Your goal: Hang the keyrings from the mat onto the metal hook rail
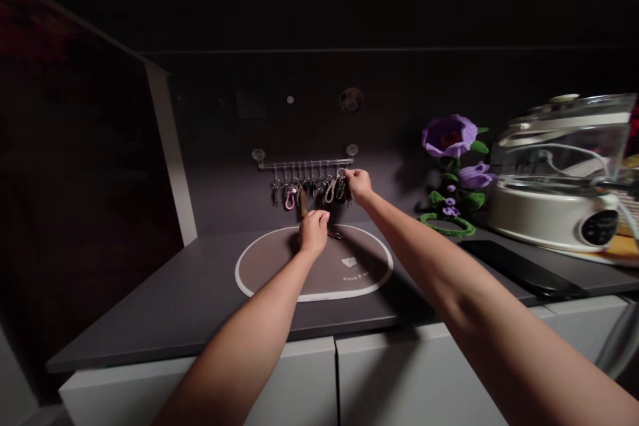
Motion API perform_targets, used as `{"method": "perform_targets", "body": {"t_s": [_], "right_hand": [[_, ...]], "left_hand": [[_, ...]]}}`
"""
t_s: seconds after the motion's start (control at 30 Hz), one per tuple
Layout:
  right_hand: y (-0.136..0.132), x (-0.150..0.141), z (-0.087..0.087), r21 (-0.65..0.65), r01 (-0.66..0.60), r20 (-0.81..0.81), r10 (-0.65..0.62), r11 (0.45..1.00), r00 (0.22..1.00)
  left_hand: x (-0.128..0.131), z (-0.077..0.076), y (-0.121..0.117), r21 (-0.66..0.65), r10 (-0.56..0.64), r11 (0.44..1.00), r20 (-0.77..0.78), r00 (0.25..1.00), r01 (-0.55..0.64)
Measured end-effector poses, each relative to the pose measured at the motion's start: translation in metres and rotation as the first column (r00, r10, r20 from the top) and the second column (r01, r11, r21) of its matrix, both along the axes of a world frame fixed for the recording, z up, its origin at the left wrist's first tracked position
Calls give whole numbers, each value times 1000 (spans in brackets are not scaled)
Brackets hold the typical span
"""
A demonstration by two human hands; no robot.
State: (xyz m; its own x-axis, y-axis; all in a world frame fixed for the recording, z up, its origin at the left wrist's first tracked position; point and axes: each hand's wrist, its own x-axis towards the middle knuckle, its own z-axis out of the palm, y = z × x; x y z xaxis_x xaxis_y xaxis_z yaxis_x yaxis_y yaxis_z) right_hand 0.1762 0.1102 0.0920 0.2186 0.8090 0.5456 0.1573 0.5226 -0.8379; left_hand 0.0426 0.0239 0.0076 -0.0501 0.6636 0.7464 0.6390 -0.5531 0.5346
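My right hand (359, 186) pinches a metal key ring (341, 173) at the right end of a clear hook rail (305, 164) on the dark wall. Several bunches of keys hang from the rail, with a pink carabiner (290, 199) and a grey braided strap loop (330, 191) among them. My left hand (314, 229) is closed above a brown oval mat (269, 263), below the keys; what its fingers hold, if anything, is hidden. Just right of it, a small metal and reddish item (335, 235) shows near the mat's back edge, too dim to name.
Purple crocheted flowers (450, 136) with a green ring base stand on the right of the grey counter (164, 306). Beside them are a white appliance with a clear cover (544, 210) and a flat black slab (519, 269). White cabinet doors (389, 373) lie below the counter edge.
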Motion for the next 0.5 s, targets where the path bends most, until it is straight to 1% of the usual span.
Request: {"method": "perform_targets", "body": {"t_s": [0.1,0.2,0.37,0.5], "right_hand": [[9,-5,4,-32,114,-19,-114,993,993],[17,-7,5,-31,184,5,-184,982,983],[24,-4,-1,11,217,56,-217,976,975],[26,-1,-10,-13,232,35,-231,973,972]], "left_hand": [[-1,-2,3,1,4,1000,-19,1000,-4],[-1,-3,5,-5,3,1000,-32,999,-3],[-2,-2,4,-27,25,999,-41,999,-26],[-2,-1,3,-38,43,998,-24,999,-44]]}}
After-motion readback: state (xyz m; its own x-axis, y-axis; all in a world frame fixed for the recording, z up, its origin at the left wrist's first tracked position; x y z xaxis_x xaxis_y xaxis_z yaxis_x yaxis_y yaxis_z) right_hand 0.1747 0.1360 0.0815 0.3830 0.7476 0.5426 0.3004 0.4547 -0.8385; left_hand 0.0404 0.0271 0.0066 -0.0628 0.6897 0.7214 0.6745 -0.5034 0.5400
